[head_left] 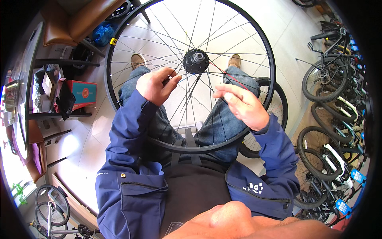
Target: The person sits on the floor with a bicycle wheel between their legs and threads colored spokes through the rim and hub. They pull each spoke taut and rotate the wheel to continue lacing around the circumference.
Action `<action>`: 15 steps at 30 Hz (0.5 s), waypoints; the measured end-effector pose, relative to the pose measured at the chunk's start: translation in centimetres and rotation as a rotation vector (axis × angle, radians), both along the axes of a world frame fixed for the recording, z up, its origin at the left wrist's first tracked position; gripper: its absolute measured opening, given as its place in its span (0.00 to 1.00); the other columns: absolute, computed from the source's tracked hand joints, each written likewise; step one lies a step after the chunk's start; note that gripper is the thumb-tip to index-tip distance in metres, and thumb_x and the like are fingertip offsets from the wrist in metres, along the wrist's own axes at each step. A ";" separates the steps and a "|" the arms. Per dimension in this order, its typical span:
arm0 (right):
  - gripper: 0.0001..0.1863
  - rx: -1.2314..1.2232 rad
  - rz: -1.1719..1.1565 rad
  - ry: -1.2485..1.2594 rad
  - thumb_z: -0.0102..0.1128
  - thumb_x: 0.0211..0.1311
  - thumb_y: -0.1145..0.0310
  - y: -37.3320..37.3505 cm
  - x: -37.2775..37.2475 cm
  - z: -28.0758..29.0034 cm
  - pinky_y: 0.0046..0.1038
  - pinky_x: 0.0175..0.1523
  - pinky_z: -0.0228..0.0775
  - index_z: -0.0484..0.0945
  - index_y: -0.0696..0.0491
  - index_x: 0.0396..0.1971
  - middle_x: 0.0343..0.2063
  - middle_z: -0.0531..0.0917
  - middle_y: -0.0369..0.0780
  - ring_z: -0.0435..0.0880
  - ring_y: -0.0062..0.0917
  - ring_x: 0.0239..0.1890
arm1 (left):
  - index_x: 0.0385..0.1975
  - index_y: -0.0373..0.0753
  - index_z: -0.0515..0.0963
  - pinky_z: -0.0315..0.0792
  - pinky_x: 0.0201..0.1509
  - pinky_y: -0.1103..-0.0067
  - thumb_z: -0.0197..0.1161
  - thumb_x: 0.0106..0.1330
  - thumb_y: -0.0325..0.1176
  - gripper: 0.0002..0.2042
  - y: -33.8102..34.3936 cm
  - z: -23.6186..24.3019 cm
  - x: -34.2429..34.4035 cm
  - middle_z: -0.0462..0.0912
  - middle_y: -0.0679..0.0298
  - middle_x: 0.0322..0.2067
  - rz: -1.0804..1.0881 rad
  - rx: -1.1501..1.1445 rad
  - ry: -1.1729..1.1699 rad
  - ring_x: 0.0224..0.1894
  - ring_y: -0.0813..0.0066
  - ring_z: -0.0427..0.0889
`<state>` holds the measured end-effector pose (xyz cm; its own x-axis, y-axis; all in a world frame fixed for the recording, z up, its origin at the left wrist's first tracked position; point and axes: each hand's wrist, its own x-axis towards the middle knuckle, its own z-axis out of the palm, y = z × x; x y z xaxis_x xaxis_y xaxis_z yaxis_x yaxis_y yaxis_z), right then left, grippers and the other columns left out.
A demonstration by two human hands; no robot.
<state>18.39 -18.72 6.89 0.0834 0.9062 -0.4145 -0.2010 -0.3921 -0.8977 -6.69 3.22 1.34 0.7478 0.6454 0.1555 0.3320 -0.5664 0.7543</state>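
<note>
A bicycle wheel point(271, 59) with a black rim lies across my lap, its black hub point(195, 61) facing up. Thin dark spokes run from hub to rim, and one red spoke point(230, 75) slants right from the hub. Several dark spokes point(193, 89) fan down from the hub toward me. My left hand point(157, 85) is left of the hub, thumb and fingers pinched together among the spokes; what they hold is too small to make out. My right hand point(244, 105) hovers over the wheel's right side by the red spoke's outer end, fingers stretched out, gripping nothing visible.
Beneath the right side is another wheel with a tyre point(283, 107). Bicycles point(324, 79) stand in a row along the right. At left are a brown chair point(75, 24), a table point(34, 79) and a teal-and-red box point(83, 93). Another bicycle point(51, 211) stands lower left.
</note>
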 end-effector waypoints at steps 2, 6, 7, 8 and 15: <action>0.23 -0.056 0.001 0.047 0.55 0.92 0.65 0.9 -0.2 -0.5 0.14 0.32 0.60 0.76 0.60 0.76 0.52 0.90 0.34 0.66 0.06 0.28 | 0.42 0.39 0.87 0.80 0.33 0.67 0.75 0.77 0.41 0.12 0.0 0.0 -0.1 0.87 0.53 0.25 -0.006 0.001 -0.016 0.27 0.55 0.89; 0.23 -0.067 -0.036 0.066 0.53 0.92 0.67 2.3 -1.2 -1.3 0.15 0.33 0.61 0.74 0.61 0.77 0.58 0.88 0.36 0.65 0.06 0.28 | 0.48 0.34 0.87 0.79 0.35 0.75 0.73 0.78 0.34 0.09 0.1 0.3 -0.4 0.87 0.59 0.26 -0.028 -0.016 0.042 0.26 0.69 0.87; 0.23 -0.069 -0.057 0.099 0.53 0.92 0.68 2.5 -1.7 -1.5 0.15 0.33 0.61 0.74 0.61 0.77 0.58 0.88 0.36 0.65 0.06 0.28 | 0.48 0.34 0.86 0.79 0.35 0.75 0.72 0.78 0.34 0.10 0.2 0.4 -0.4 0.87 0.58 0.26 -0.027 -0.031 0.061 0.26 0.69 0.87; 0.24 -0.064 -0.027 0.119 0.53 0.90 0.69 2.7 -1.9 -1.6 0.15 0.33 0.62 0.73 0.61 0.77 0.57 0.89 0.35 0.65 0.06 0.29 | 0.48 0.34 0.87 0.79 0.35 0.75 0.72 0.78 0.34 0.10 0.1 0.6 -0.4 0.88 0.58 0.26 -0.020 -0.031 0.070 0.26 0.69 0.87; 0.18 -0.137 -0.037 0.065 0.55 0.88 0.71 3.5 -2.4 -2.7 0.14 0.35 0.62 0.80 0.60 0.69 0.53 0.90 0.36 0.66 0.07 0.30 | 0.40 0.37 0.88 0.80 0.37 0.69 0.71 0.78 0.37 0.09 0.0 0.9 -0.7 0.88 0.56 0.28 0.095 -0.070 -0.009 0.29 0.61 0.88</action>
<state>16.02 -15.20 4.22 0.0847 0.8375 -0.5398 -0.2733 -0.5014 -0.8209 -7.44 3.24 2.28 0.6814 0.7229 0.1144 0.3747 -0.4789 0.7939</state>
